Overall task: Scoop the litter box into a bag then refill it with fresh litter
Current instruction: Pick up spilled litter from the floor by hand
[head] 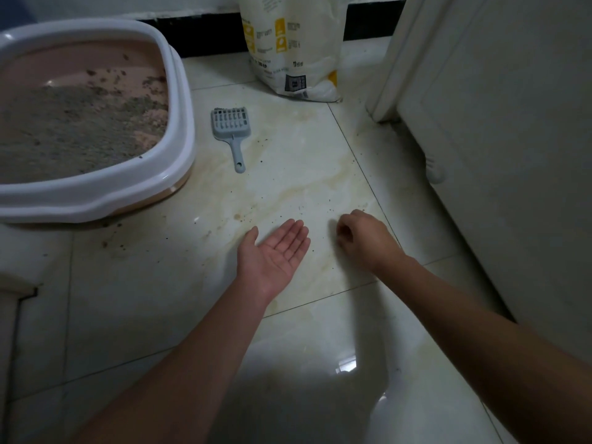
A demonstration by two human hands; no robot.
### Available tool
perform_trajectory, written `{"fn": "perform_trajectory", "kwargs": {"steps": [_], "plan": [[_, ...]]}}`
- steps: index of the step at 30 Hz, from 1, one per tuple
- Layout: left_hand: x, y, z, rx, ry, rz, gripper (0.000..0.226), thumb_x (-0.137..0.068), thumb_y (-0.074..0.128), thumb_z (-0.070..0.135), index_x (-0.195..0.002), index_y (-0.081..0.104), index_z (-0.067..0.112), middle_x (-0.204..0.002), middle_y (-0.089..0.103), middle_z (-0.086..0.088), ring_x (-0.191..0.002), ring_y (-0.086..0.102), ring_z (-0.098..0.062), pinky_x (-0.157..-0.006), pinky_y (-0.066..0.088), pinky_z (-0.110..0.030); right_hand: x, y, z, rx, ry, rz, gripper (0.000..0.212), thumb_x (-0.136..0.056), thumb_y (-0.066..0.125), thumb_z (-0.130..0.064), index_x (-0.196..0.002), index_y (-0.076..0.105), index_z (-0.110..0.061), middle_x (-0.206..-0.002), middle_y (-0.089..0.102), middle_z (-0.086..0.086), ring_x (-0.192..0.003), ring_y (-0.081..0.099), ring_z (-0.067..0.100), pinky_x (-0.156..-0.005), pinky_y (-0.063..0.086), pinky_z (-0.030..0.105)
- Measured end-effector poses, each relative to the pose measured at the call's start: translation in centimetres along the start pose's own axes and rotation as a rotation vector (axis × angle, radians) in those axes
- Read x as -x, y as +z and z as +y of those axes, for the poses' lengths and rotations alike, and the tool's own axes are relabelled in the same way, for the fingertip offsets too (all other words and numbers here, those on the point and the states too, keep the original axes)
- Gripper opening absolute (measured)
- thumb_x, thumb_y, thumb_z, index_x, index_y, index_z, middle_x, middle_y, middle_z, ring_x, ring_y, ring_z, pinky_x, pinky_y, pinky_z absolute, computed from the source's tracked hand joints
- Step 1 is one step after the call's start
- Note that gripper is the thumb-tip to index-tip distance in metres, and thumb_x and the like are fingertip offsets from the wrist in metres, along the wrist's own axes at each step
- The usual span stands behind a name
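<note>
A pink litter box with a white rim sits on the floor at the left, holding grey clumped litter. A grey slotted scoop lies on the tiles just right of the box, handle toward me. A white litter bag with yellow print stands against the back wall. My left hand is held palm up with straight fingers above the floor, holding nothing. To its right, my right hand hovers low over the tiles with its fingers curled under; whether it pinches anything is hidden.
Glossy cream floor tiles carry brownish stains and scattered litter grains around the hands and box. A white door or cabinet panel fills the right side. A dark baseboard runs along the back wall.
</note>
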State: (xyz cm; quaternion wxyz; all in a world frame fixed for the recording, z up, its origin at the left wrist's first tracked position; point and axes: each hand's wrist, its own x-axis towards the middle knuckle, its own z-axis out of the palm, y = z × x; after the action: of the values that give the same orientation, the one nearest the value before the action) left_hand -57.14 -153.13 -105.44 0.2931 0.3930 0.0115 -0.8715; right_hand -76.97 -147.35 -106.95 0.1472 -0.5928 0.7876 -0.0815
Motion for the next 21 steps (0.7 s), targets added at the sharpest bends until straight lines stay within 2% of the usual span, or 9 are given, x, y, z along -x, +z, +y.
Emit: {"fn": "perform_trajectory", "kwargs": {"steps": [3, 7, 10, 13, 16, 21], "plan": [[-0.1, 0.0, 0.1, -0.001, -0.004, -0.006, 0.063, -0.101, 0.033, 0.046, -0.122, 0.060, -0.008, -0.120, 0.067, -0.022, -0.110, 0.065, -0.034, -0.098, 0.049, -0.045, -0.1, 0.2, -0.1, 0.050, -0.041, -0.010, 0.011, -0.087, 0.052, -0.009, -0.084, 0.062, -0.011, -0.085, 0.056, 0.005, -0.077, 0.053, 0.023, -0.064, 0.047, 0.035], [-0.3, -0.1, 0.3, -0.002, -0.003, -0.005, 0.065, -0.101, 0.033, 0.047, -0.122, 0.060, -0.008, -0.120, 0.067, -0.022, -0.111, 0.065, -0.034, -0.098, 0.049, -0.045, 0.0, 0.5, -0.3, 0.078, -0.002, -0.007, 0.012, -0.091, 0.048, -0.010, -0.084, 0.057, -0.011, -0.086, 0.054, 0.004, -0.079, 0.051, 0.022, -0.063, 0.042, 0.033], [-0.4, -0.2, 0.1, -0.004, -0.009, 0.000, 0.065, -0.101, 0.034, 0.048, -0.122, 0.059, -0.008, -0.119, 0.067, -0.023, -0.111, 0.065, -0.034, -0.099, 0.049, -0.045, 0.8, 0.3, -1.6, -0.062, 0.016, 0.084, 0.012, -0.094, 0.045, -0.012, -0.083, 0.049, -0.015, -0.086, 0.051, 0.001, -0.077, 0.049, 0.020, -0.064, 0.037, 0.030], [-0.5, -0.1, -0.4, -0.019, -0.024, 0.010, 0.065, -0.100, 0.034, 0.049, -0.121, 0.061, -0.006, -0.117, 0.068, -0.022, -0.106, 0.067, -0.032, -0.091, 0.052, -0.043, 2.3, -0.2, -4.8, -0.218, -0.076, 0.158, 0.010, -0.096, 0.046, -0.017, -0.086, 0.048, -0.014, -0.086, 0.052, 0.002, -0.073, 0.047, 0.018, -0.062, 0.040, 0.032], [-0.6, 0.4, -1.0, -0.068, -0.045, 0.030, 0.065, -0.100, 0.033, 0.052, -0.111, 0.069, 0.000, -0.111, 0.071, -0.017, -0.092, 0.070, -0.026, -0.085, 0.053, -0.037, 3.4, -0.6, -7.7, -0.287, -0.172, 0.107, 0.009, -0.095, 0.046, -0.020, -0.086, 0.046, -0.019, -0.085, 0.050, -0.002, -0.072, 0.045, 0.014, -0.059, 0.038, 0.029], [-0.7, 1.3, -1.5, -0.099, -0.071, -0.012, 0.065, -0.101, 0.029, 0.050, -0.114, 0.067, -0.001, -0.116, 0.071, -0.016, -0.098, 0.071, -0.027, -0.083, 0.052, -0.037, 3.5, -0.2, -8.2, -0.235, -0.241, 0.103, 0.005, -0.088, 0.052, -0.019, -0.087, 0.057, -0.017, -0.087, 0.053, -0.006, -0.076, 0.045, 0.009, -0.059, 0.038, 0.026]]}}
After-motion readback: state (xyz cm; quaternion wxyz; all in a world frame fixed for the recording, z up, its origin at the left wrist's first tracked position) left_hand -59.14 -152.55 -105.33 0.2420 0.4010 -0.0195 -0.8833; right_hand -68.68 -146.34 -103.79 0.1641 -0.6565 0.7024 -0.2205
